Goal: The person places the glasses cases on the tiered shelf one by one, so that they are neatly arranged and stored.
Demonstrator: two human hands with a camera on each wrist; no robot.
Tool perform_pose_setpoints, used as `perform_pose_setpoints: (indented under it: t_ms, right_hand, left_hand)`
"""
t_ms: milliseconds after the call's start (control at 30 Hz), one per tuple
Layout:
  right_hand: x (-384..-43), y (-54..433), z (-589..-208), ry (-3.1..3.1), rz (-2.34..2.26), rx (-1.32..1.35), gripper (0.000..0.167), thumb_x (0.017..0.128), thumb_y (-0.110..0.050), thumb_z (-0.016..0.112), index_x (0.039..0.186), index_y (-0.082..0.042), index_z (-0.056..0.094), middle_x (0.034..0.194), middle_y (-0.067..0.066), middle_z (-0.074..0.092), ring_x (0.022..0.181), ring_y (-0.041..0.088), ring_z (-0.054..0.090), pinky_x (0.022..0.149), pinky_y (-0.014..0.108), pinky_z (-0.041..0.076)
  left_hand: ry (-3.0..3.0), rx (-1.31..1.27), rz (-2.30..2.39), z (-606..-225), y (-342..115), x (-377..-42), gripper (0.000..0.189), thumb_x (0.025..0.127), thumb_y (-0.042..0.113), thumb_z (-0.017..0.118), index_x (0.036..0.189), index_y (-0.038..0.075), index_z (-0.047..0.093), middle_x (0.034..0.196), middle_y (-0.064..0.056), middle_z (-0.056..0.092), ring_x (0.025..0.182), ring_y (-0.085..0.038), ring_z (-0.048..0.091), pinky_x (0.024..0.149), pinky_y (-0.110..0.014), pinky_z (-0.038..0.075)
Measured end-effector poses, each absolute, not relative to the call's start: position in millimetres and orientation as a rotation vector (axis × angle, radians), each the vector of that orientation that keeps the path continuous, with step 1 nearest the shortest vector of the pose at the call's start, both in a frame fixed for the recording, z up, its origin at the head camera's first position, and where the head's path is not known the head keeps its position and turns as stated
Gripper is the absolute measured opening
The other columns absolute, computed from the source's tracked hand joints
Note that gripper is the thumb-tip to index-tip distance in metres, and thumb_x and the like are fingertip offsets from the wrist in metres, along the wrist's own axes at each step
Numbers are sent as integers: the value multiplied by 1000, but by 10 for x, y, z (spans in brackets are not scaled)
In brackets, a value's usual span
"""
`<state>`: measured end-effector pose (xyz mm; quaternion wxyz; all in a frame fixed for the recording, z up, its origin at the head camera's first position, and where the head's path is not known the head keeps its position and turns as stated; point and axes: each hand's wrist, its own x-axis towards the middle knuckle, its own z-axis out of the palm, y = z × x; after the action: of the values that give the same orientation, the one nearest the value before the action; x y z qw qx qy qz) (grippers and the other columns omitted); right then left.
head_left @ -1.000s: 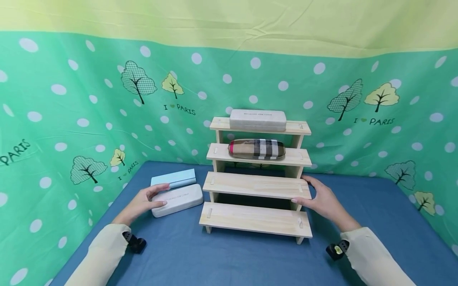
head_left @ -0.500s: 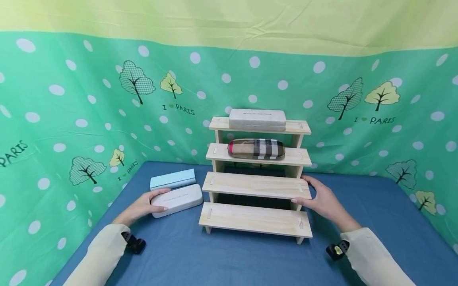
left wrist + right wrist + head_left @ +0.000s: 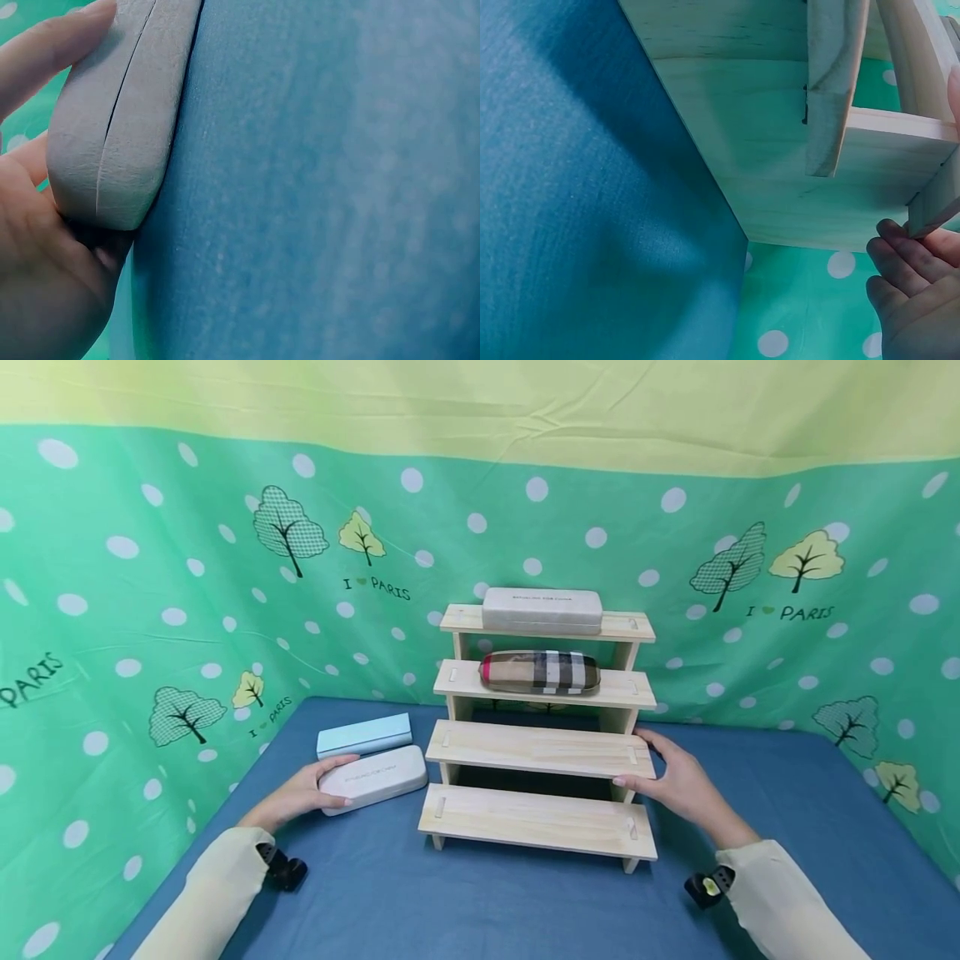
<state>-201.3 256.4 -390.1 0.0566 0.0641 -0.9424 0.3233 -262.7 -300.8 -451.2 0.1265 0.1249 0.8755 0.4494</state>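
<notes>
My left hand point(image 3: 296, 795) grips the left end of a white glasses case point(image 3: 390, 775), thumb at its front and fingers at the back. In the left wrist view this case point(image 3: 139, 142) lies on its base at the blue cloth. Across the table, my right hand point(image 3: 684, 783) pinches the right end of the second-lowest board of a four-tier wooden step shelf point(image 3: 536, 817). The right wrist view has those fingers point(image 3: 911, 262) at the board's end, beside the shelf's side panel point(image 3: 727, 135). Right behind the white case lies a light blue glasses case point(image 3: 367, 737).
On the shelf's top board stands another greyish-white glasses case point(image 3: 542, 612). A plaid, rounded case point(image 3: 540, 672) sits one board lower. Blue cloth point(image 3: 480, 910) covers the table, and a green dotted curtain point(image 3: 450, 577) hangs close behind the shelf.
My left hand has come down and closed its thumb and fingers on the end of the white glasses case. The right hand keeps its place on the shelf.
</notes>
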Motion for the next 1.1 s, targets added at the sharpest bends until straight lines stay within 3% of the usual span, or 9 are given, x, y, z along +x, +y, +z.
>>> perform_pose_setpoints:
  t_ms: [533, 1100]
  right_hand:
    - [-2003, 2566, -3906, -2847, 971, 196, 91, 77, -45, 74, 142, 5, 34, 138, 30, 40, 124, 47, 38, 95, 62, 33]
    - [-2007, 2565, -3897, -2871, 970, 169, 94, 77, -48, 74, 143, 4, 33, 139, 30, 39, 126, 47, 37, 96, 62, 32]
  left_hand:
    - [2550, 473, 1302, -4520, -3005, -2635, 77, 73, 19, 80, 139, 7, 43, 125, -16, 52, 101, -25, 49, 86, -39, 38]
    - [2615, 479, 1235, -4508, -2996, -2635, 76, 74, 23, 80, 139, 7, 45, 131, -16, 49, 105, -26, 46, 87, -41, 36]
